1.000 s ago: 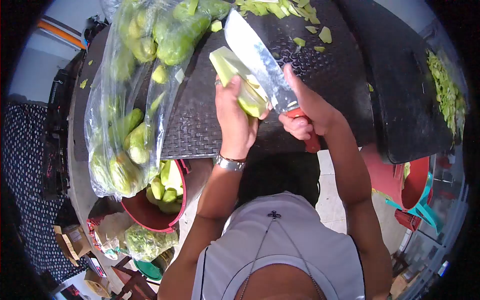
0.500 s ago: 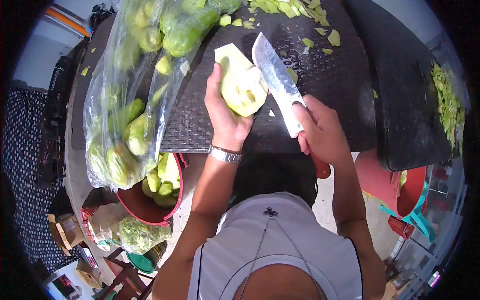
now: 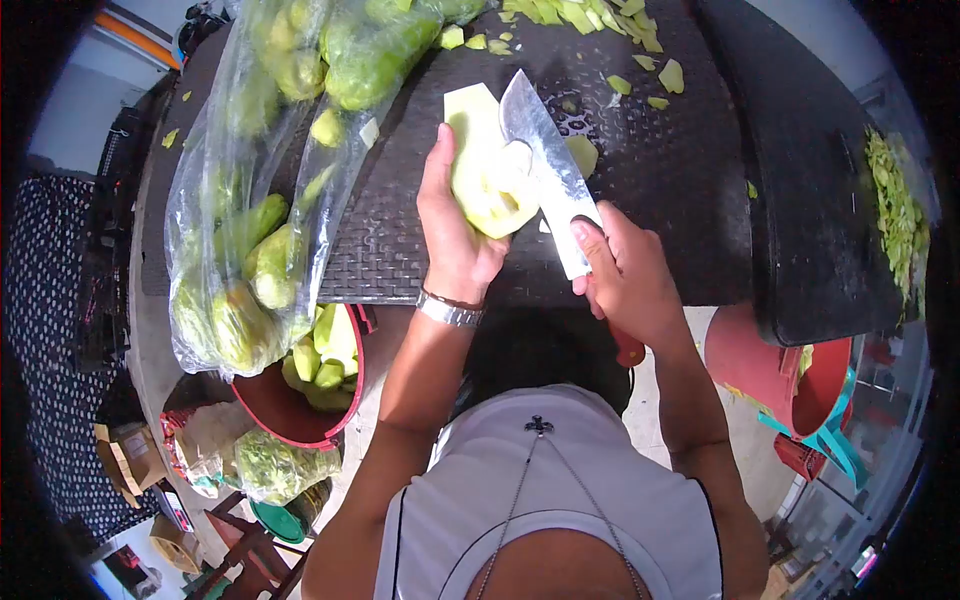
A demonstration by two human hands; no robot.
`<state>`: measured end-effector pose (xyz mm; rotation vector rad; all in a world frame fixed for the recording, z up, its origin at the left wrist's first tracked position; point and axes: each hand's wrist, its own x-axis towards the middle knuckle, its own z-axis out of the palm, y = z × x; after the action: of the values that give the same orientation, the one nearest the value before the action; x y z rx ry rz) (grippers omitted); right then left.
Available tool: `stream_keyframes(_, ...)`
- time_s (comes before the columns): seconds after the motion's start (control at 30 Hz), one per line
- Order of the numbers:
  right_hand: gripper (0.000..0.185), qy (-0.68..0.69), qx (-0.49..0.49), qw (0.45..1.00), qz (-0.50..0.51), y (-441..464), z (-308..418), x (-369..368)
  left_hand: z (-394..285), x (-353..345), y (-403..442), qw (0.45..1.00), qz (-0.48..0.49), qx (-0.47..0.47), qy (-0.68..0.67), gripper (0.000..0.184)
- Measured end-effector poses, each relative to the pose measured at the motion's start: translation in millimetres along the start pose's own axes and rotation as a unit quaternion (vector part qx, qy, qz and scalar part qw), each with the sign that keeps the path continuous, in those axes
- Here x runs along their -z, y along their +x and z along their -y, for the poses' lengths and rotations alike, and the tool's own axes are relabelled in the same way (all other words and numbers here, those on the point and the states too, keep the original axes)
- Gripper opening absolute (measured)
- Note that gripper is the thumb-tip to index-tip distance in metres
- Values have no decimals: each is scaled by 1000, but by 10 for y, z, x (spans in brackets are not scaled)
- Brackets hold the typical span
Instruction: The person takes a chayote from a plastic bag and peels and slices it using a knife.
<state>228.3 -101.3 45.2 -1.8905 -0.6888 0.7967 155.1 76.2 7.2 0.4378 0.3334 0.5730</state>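
Note:
My left hand [image 3: 455, 220] is closed around a large, partly peeled pale green fruit [image 3: 468, 135], possibly a mango or chayote, with the thumb along its left side. A hollow and a whitish patch show on its cut face. My right hand [image 3: 625, 270] grips a broad-bladed knife [image 3: 548, 150] by its red-brown handle, thumb against the base of the blade. The blade points up and away, its left edge at the fruit's right side. Behind the blade a round green slice [image 3: 581, 157] rests on the dark woven tabletop [image 3: 380, 260].
At the left lies a clear plastic bag [image 3: 240, 240] of green fruits. Below it stands a red bucket [image 3: 300, 440] holding peeled pieces. Green peelings [image 3: 570, 15] are scattered at the table's far side. A black board [image 3: 810, 200] and another red bucket [image 3: 730, 350] are at the right.
The knife and my right hand have shifted slightly left, and the fruit has turned a little in my left hand. A round green slice now shows more fully behind the blade.

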Motion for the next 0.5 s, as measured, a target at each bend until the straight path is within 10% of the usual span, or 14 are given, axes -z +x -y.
stream_keyframes(0.5,19,73,31,997,-1,89,-52,-95,184,-146,-163,998,29,47,26,44)
